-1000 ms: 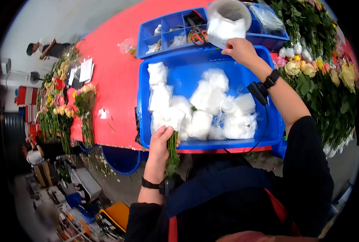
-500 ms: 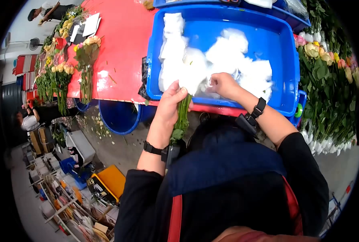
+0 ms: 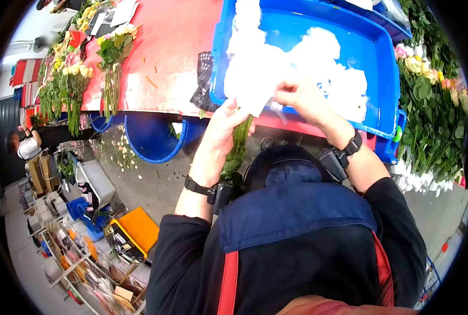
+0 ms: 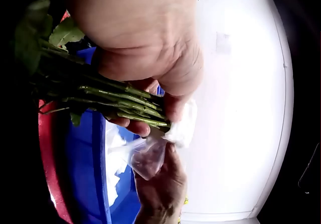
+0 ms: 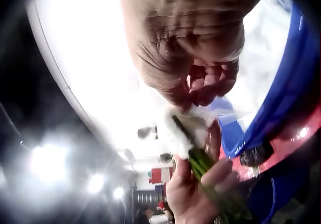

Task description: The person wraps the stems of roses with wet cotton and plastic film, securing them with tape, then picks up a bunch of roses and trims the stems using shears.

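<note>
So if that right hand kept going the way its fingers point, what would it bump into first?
Most likely the bunch of green flower stems gripped in the left hand: the right hand points across at their cut ends, where it pinches a clear plastic bag. Depth is hard to judge here.

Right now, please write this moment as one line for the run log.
left hand: grips flower stems | right hand: pinches clear bag at stem ends | place: at blue tub near rim
</note>
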